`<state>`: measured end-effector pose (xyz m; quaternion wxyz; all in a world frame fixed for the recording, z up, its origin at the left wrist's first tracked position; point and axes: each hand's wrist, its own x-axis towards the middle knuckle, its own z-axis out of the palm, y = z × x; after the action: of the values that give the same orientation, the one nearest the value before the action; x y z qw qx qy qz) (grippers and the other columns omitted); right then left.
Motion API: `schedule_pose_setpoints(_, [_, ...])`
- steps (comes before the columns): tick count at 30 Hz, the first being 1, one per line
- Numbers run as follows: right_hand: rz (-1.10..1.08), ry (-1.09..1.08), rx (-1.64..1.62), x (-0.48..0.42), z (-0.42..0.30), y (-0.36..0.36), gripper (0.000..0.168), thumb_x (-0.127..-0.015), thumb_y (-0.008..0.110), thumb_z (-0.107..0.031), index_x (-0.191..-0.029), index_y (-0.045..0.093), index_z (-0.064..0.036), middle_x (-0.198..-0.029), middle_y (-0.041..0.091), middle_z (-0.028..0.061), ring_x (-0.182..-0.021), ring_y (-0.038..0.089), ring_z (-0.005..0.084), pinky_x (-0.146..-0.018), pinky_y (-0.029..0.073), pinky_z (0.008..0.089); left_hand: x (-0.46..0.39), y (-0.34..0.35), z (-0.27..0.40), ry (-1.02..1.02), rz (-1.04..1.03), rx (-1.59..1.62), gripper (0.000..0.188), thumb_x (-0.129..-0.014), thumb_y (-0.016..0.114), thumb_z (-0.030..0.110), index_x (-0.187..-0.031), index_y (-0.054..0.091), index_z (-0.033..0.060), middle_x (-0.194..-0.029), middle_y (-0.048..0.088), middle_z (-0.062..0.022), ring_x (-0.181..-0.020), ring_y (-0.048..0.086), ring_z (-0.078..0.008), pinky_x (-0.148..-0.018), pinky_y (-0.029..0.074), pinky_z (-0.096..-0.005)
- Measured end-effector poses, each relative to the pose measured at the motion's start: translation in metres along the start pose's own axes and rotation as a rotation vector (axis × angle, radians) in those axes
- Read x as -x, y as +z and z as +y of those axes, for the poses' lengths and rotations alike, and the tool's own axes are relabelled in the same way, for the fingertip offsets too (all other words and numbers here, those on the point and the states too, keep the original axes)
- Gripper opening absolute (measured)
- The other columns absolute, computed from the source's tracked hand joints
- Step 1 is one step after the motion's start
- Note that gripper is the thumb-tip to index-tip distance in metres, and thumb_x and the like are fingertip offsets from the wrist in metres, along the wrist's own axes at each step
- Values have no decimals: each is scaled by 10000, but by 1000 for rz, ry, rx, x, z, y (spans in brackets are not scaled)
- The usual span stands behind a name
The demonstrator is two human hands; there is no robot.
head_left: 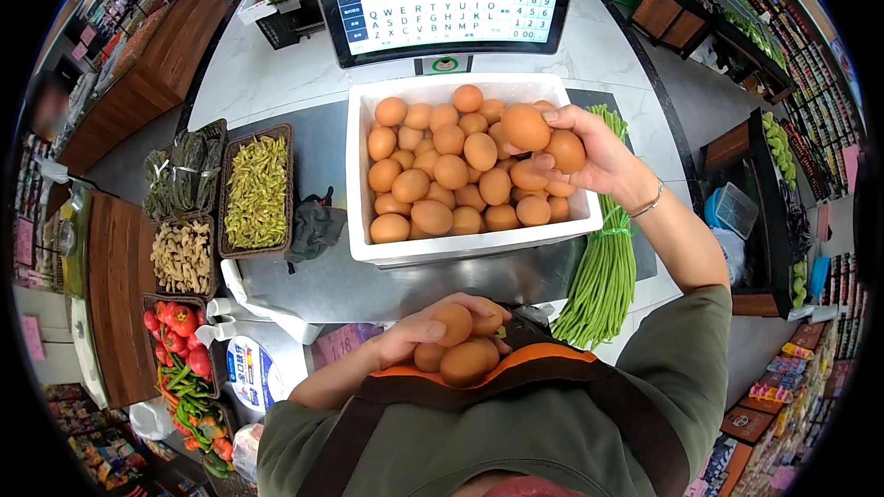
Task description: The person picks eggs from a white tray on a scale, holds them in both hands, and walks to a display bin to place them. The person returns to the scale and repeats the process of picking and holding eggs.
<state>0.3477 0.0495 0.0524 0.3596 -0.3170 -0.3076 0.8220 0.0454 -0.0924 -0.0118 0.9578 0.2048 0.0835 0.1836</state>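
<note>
A white foam box (pixel 476 246) full of brown eggs (pixel 451 172) stands on a metal counter. Over its right side, my right hand (pixel 587 152) grips two brown eggs (pixel 526 127), one beside the other. Close to my body, my left hand (pixel 414 338) is curled around several brown eggs (pixel 452 324) gathered against the orange edge of my dark apron (pixel 539 359). Part of that hand is hidden behind the eggs. A bundle of long green beans (pixel 601 276) lies right of the box.
Behind the box stands a lit touch screen (pixel 449 0). Baskets of green peppers (pixel 257 193), dark leafy bundles (pixel 183 172), ginger (pixel 182 255) and tomatoes with mixed peppers (pixel 181 321) line the left. A dark crumpled cloth or bag (pixel 315 228) lies between them and the box.
</note>
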Motion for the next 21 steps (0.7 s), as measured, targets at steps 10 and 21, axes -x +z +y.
schedule_pose_setpoints(10, [-4, 86, -94, -11, 10, -14, 454, -935, 661, -274, -1309, 509, -65, -1154, 629, 128, -873, 663, 190, -720, 585, 287, 0, -3, -2, 11, -10, -7, 673, -871, 637, 434, -1372, 432, 32, -1464, 394, -181, -1273, 506, -388, -1077, 405, -483])
schedule_pose_setpoints(21, [243, -53, -89, -16, 29, 7, 468, -910, 709, -292, -1300, 523, -113, -1177, 603, 63, -980, 634, 177, -881, 566, 347, 1, 5, 2, 3, 23, -8, 622, -855, 661, 433, -1321, 459, 74, -1438, 396, -208, -1258, 505, -422, -1080, 399, -525])
